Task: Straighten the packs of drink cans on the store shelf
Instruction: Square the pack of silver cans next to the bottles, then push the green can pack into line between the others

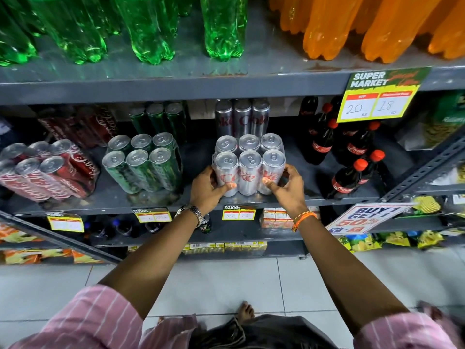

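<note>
A shrink-wrapped pack of silver cans [249, 162] stands at the front of the grey middle shelf [302, 199], square to the edge. My left hand [207, 188] grips its lower left corner and my right hand [289, 186] grips its lower right corner, thumbs on the front face. A second silver pack [242, 117] stands behind it. To the left sits a green can pack [143, 162], turned slightly. Further left a red can pack [45, 170] stands askew, with another red pack [80, 124] behind it.
Dark cola bottles with red caps [347, 157] stand right of the silver pack. Green bottles [151, 28] and orange bottles [352, 26] fill the shelf above. Price tags [380, 96] hang from shelf edges. Small cartons sit on the lower shelf [226, 245]. Tiled floor lies below.
</note>
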Available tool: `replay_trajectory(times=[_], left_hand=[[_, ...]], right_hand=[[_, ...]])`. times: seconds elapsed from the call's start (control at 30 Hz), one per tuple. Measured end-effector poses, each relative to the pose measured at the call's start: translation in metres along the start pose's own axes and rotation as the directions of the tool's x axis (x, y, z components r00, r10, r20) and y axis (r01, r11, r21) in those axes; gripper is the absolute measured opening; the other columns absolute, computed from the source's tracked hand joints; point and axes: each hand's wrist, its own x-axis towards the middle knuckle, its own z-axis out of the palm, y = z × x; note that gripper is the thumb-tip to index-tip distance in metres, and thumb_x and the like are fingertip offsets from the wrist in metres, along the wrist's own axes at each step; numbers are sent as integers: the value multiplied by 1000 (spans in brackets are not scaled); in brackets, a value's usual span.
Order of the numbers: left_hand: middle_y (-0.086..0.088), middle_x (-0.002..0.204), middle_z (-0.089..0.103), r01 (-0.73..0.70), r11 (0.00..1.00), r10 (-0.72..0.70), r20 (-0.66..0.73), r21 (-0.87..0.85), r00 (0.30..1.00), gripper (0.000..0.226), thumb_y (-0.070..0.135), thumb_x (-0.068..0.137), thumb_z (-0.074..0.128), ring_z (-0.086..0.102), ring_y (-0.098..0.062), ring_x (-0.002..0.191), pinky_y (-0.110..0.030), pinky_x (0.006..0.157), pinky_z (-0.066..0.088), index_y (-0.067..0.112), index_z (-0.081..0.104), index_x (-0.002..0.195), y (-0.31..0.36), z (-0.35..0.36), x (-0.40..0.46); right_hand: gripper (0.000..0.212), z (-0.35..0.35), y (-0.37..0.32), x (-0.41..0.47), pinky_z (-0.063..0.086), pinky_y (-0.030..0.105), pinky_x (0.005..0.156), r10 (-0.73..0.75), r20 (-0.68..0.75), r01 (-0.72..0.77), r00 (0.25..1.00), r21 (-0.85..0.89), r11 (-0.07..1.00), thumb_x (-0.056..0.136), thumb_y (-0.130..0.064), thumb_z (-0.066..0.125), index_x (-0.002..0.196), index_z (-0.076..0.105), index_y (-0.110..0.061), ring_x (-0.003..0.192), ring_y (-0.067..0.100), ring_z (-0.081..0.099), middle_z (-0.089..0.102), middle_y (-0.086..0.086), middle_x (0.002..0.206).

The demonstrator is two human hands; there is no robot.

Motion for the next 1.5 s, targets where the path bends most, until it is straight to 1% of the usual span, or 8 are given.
replay_trajectory(times=[0.27, 0.63, 0.77, 0.83, 1.0, 1.13, 1.3, 1.5], left_hand=[[10, 94, 72, -1, 1000, 1, 0, 0, 1000, 51, 36, 70, 85, 67, 4, 79, -4, 67, 52, 18, 64, 113, 2, -1, -3], [4, 106, 73, 25, 998, -23, 38, -56, 999, 53, 29, 73, 83, 69, 1, 88, -6, 74, 54, 17, 61, 120, 1, -2, -4], [2, 120, 69, 52, 995, -42, 119, -84, 992, 52, 13, 83, 75, 67, 1, 100, -26, 97, 57, 10, 54, 130, 5, -10, -12], [14, 121, 63, 50, 991, -32, 147, -123, 989, 55, 12, 85, 72, 61, 17, 104, -18, 101, 52, 11, 50, 136, 6, -22, -20], [7, 121, 67, -50, 994, 20, -287, -96, 958, 41, 8, 84, 68, 65, -8, 116, -30, 103, 54, 21, 62, 122, -13, -92, -47], [-22, 117, 59, 3, 988, -95, -601, -153, 794, 47, 11, 74, 56, 59, -38, 109, -58, 94, 50, 6, 51, 120, -60, -166, -52], [-21, 146, 46, 328, 945, -315, -275, 2, 908, 81, 12, 74, 80, 47, -38, 135, -48, 116, 37, -1, 39, 143, -111, -228, -11], [-20, 144, 55, 293, 953, -288, 75, -81, 955, 77, 8, 78, 80, 52, -36, 135, -54, 112, 42, 0, 39, 144, -122, -233, 13]], right_hand=[[48, 0, 0, -3, 55, 47, 102, 8, 8, -8, 1000, 7, 1000, 72, -13, 86, 112, 59, -21, 112, 25, 69, 70, 11, 118], [49, 1, 4, -5, 58, 42, 99, -12, 28, 12, 1000, -3, 1000, 63, -48, 82, 105, 57, -51, 111, 11, 69, 70, -8, 116], [65, 3, -1, -10, 55, 36, 103, 12, 17, -12, 1000, 14, 1000, 62, -45, 83, 119, 55, -29, 115, 11, 66, 67, 1, 124], [77, 7, -10, -17, 46, 19, 107, -40, -89, 44, 995, 48, 998, 63, -40, 84, 130, 50, -20, 121, 6, 59, 59, 1, 132], [50, 38, -53, -42, 38, 26, 104, -515, -445, 474, 733, -208, 855, 69, -5, 76, 115, 60, -2, 116, 25, 54, 58, 17, 118], [30, 111, -82, -68, 44, 22, 98, -653, -217, 657, 725, -63, 751, 78, -1, 73, 104, 62, -10, 109, 11, 55, 57, 12, 109], [72, 208, -93, -66, 46, 36, 109, -227, 267, 256, 937, -82, 963, 77, -33, 82, 137, 47, -11, 126, 22, 51, 49, 9, 134], [74, 248, -89, -45, 34, 48, 120, 65, 404, -1, 913, -158, 987, 92, -39, 66, 150, 33, -6, 144, 30, 39, 42, 14, 154]])
